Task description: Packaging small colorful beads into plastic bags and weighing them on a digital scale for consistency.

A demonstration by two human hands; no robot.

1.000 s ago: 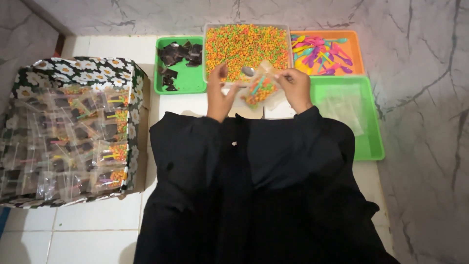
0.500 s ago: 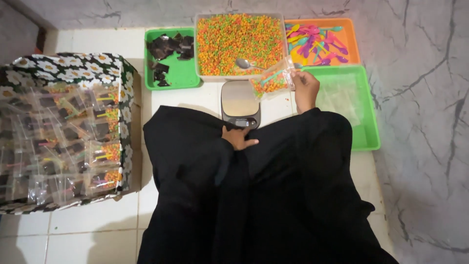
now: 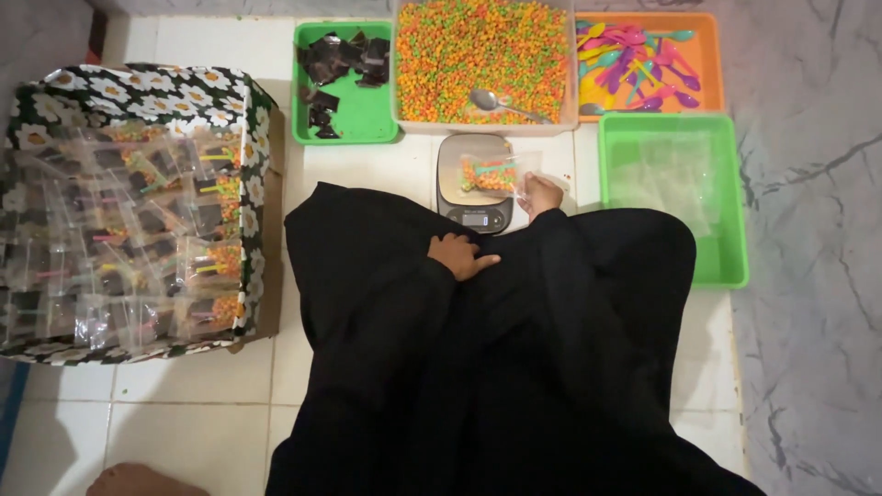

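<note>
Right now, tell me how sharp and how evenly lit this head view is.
Head view: light is soft and even, no glare on the tiles; the small bag on the scale and the right hand look slightly soft; the black garment shows almost no detail; tray edges bow slightly outward near the frame's top.

head view | worn on person's head | faces steeply down, from above | mid-range over lap and floor
</note>
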